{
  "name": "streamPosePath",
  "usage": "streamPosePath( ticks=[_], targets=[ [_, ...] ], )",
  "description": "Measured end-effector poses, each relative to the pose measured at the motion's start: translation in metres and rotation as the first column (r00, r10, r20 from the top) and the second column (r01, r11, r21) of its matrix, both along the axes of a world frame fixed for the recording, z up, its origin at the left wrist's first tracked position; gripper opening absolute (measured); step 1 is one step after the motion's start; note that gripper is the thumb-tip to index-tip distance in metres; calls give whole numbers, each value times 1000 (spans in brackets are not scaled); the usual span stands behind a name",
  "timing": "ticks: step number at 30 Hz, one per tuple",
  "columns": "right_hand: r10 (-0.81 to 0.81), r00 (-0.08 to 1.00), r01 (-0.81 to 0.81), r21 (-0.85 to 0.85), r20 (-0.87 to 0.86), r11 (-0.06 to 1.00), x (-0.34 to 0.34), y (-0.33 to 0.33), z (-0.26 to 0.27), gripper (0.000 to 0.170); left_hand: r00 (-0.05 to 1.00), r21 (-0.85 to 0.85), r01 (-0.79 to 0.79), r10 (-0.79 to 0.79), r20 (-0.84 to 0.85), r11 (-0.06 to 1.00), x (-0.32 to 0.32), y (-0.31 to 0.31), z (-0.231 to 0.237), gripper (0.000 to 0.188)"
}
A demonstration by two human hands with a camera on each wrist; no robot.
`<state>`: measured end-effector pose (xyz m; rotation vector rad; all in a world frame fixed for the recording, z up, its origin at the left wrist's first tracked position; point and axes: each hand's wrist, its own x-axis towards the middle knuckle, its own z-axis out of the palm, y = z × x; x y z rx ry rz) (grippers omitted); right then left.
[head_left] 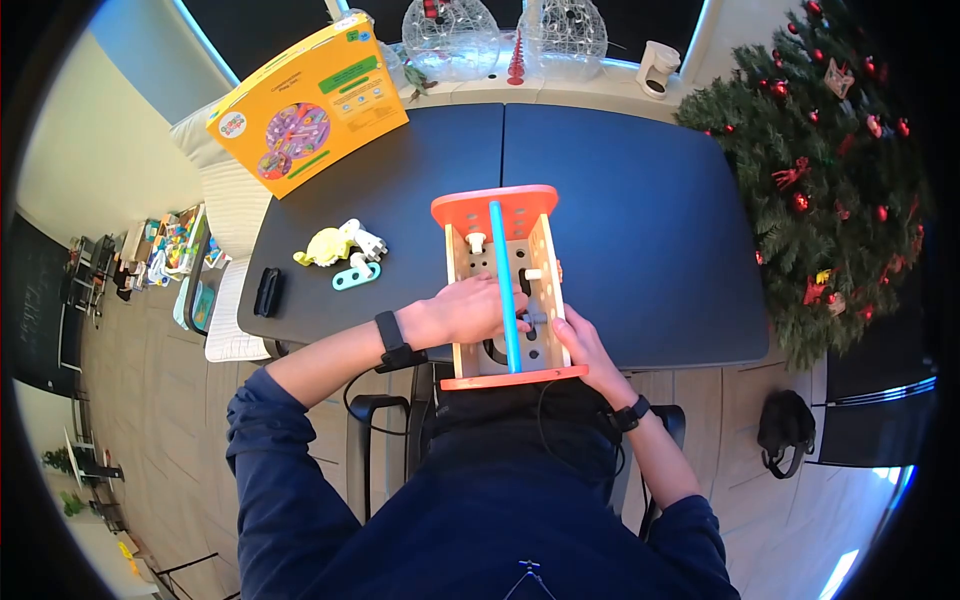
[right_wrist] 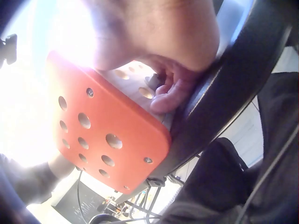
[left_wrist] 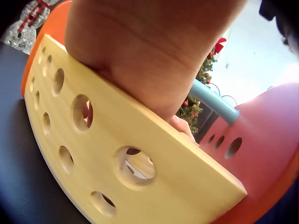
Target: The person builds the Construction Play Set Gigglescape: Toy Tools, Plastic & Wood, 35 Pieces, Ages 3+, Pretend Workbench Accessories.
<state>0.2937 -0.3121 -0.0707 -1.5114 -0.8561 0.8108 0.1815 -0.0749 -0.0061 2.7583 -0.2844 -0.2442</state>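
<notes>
A wooden toy toolbox [head_left: 500, 381] stands lengthwise at the table's near edge, with orange-red ends, pale perforated sides and a blue handle rod [head_left: 502, 270]. My left hand [head_left: 468, 309] reaches over the left side panel [left_wrist: 100, 149] and under the rod; its fingertips are hidden inside. Near them, a grey toy bolt [head_left: 536, 319] lies against the right side. Outside that side is my right hand [head_left: 588, 347]. In the right wrist view its curled fingers [right_wrist: 166, 99] meet a dark grey end of a piece [right_wrist: 153, 82] at a panel hole. White bolts [head_left: 476, 241] sit farther inside.
On the table's left lie a yellow toy piece [head_left: 325, 247], white pieces, a teal perforated strip [head_left: 357, 277] and a black case [head_left: 268, 292]. A yellow product box [head_left: 310, 100] stands at back left. A decorated Christmas tree [head_left: 810, 180] borders the right side. Cables hang from both wrists.
</notes>
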Motion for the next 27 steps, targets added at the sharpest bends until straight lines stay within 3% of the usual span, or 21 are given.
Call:
streamPosePath(
  ticks=[3, 9, 24, 27],
  targets=[
    [-1, 1000, 1, 9, 4, 1000, -1, 1, 2, 59, 998, -30, -57, 56, -40, 998, 0, -4, 7, 38],
    [12, 1000, -13, -9, -23, 1000, 0, 1, 3, 57, 999, 103, -42, 45, -27, 994, -2, -7, 4, 42],
    [20, 1000, -20, -21, -8, 1000, 1, 0, 3, 54, 995, -6, -85, 85, -55, 996, -1, -8, 11, 40],
    [36, 999, -37, -40, -14, 999, 2, -1, 5, 57, 994, 49, -84, 87, -59, 995, -2, -10, 15, 36]
  ],
)
